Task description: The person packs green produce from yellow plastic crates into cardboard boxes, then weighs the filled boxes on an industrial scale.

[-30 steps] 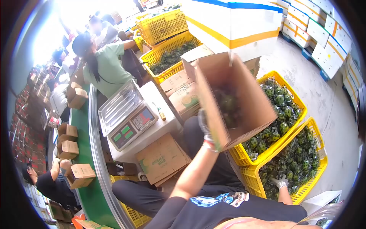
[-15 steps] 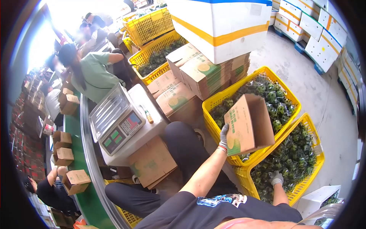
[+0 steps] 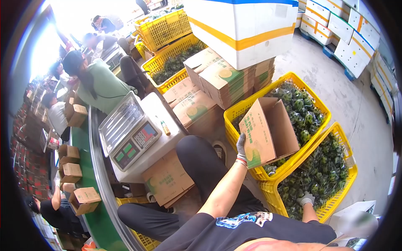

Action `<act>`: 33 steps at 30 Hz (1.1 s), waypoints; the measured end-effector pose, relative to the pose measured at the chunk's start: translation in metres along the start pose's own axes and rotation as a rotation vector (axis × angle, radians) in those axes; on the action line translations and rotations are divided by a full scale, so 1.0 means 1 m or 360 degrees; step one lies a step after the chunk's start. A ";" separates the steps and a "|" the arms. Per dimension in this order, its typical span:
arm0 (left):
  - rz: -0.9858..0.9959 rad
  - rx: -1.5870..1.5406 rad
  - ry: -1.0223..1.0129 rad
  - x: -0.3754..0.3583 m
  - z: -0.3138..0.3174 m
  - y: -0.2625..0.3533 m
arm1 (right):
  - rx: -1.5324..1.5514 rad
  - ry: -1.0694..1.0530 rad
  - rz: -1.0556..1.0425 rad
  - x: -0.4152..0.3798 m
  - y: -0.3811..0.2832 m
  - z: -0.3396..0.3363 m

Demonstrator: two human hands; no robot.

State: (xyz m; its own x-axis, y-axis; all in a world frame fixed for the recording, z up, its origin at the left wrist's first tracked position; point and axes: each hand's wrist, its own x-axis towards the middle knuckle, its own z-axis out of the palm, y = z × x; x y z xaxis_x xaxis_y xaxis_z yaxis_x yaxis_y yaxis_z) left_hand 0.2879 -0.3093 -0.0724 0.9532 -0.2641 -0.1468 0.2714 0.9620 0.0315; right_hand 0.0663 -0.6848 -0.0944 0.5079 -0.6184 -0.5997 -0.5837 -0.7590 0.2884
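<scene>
My left hand (image 3: 241, 147), in a grey glove, grips the near left side of an open cardboard box (image 3: 257, 138). Green print covers the box's side, and its open mouth faces right and up; the inside that shows is bare cardboard. It is held over a yellow crate (image 3: 234, 109) of green produce in clear bags. My right hand (image 3: 307, 198), also gloved, is down among the bagged green produce (image 3: 316, 175) in the nearer yellow crate (image 3: 351, 175). Its fingers curl over the bags and are partly hidden.
A scale (image 3: 134, 144) stands on a white stand at left, beside a green conveyor belt (image 3: 83, 144) with several open boxes. Flattened cartons (image 3: 167, 178) lie by my legs. A large white foam box (image 3: 247, 37) rests on stacked cartons. Co-workers (image 3: 106, 83) sit along the belt.
The box in my left hand has shifted slightly left and tipped, showing more of its inside. My right hand has stayed among the bags, moving only slightly. A co-worker's arm has lowered.
</scene>
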 end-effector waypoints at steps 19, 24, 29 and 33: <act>-0.0017 0.0767 0.0063 -0.013 0.033 0.000 | 0.0949 0.0397 -0.0225 0.014 0.041 -0.016; -0.0282 0.0572 -0.0054 -0.006 0.023 -0.008 | 0.2339 0.0411 -0.0916 -0.070 0.032 -0.131; -0.0356 0.0646 -0.0102 -0.001 0.002 -0.011 | 0.2607 -0.0166 -0.1378 -0.164 -0.048 -0.235; -0.0164 0.0663 -0.0078 -0.011 0.015 -0.010 | 0.2371 -0.0103 -0.1397 -0.170 -0.084 -0.248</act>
State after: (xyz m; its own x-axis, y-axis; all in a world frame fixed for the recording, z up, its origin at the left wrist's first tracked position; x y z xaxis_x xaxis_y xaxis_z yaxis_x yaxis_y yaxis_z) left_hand 0.2764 -0.3166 -0.0564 0.9208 -0.3701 -0.1233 0.3865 0.8226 0.4171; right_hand 0.1862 -0.5663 0.1681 0.9670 -0.1200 -0.2248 -0.2252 0.0104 -0.9742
